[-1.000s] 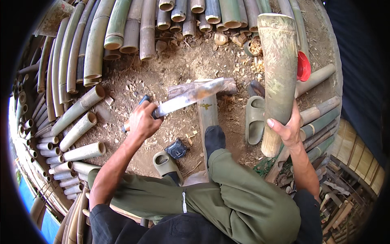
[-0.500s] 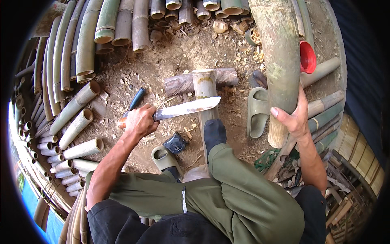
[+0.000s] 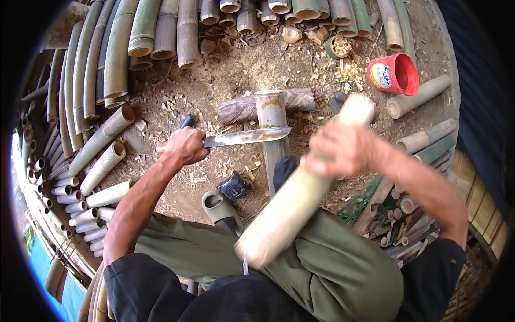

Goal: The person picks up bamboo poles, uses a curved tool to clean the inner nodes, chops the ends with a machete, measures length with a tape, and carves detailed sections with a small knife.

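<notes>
Your right hand (image 3: 343, 147) has swung the big pale bamboo pole (image 3: 300, 188) down from upright beside you to a slant across your lap; it is blurred with motion, fist closed around its upper part. Long axis: from your knee up-right toward the red cup (image 3: 395, 73). Looks like repositioning for a cut. Your left hand (image 3: 185, 146) stays clenched on the machete (image 3: 244, 138), blade pointing right, lying across the short bamboo post (image 3: 271, 112).

right hand (image 3: 343, 147) has swung the thick bamboo pole (image 3: 300, 193) down across the lap
</notes>
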`<control>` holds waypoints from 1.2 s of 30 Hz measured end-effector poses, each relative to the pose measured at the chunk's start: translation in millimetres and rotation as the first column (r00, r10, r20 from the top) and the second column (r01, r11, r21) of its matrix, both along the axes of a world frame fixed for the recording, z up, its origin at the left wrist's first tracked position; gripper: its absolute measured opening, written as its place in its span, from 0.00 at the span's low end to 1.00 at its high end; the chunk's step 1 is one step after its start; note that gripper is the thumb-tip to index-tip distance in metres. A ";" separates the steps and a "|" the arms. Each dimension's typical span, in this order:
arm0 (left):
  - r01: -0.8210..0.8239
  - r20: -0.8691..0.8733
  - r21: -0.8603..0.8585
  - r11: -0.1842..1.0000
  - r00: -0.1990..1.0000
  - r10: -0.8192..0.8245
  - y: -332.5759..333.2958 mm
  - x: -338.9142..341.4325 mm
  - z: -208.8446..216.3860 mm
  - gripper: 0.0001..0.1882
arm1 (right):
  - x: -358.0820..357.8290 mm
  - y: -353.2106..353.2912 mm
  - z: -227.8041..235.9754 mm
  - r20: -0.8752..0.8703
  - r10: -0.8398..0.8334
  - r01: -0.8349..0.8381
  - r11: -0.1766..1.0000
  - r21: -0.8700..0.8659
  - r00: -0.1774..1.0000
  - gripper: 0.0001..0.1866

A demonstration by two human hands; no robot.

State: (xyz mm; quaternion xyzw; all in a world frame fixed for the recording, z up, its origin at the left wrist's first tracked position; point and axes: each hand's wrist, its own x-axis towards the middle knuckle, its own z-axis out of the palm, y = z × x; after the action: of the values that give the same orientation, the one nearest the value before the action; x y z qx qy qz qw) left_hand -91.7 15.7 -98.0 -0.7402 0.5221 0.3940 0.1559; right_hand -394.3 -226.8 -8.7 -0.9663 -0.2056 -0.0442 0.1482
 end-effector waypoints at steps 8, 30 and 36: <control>0.028 0.028 -0.029 0.999 0.999 -0.027 3.3 2.5 3.9 0.12 | -6.6 49.6 16.6 -0.070 0.050 -0.034 0.977 0.211 0.996 0.31; 0.092 0.034 0.018 0.996 0.995 -0.093 -10.6 -3.3 -0.1 0.11 | -17.9 8.4 -35.9 0.099 0.063 -0.088 0.958 0.275 0.993 0.23; 0.034 0.019 -0.074 0.997 0.999 -0.033 0.0 7.4 -14.6 0.10 | -25.4 41.7 16.5 -0.322 -0.237 0.293 0.946 0.138 0.917 0.38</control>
State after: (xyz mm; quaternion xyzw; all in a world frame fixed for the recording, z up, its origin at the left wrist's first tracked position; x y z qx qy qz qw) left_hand -84.3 15.7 -112.7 -0.7401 0.5472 0.3652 0.1396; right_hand -419.7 -185.1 7.7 -0.9628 -0.0422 0.0649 0.2589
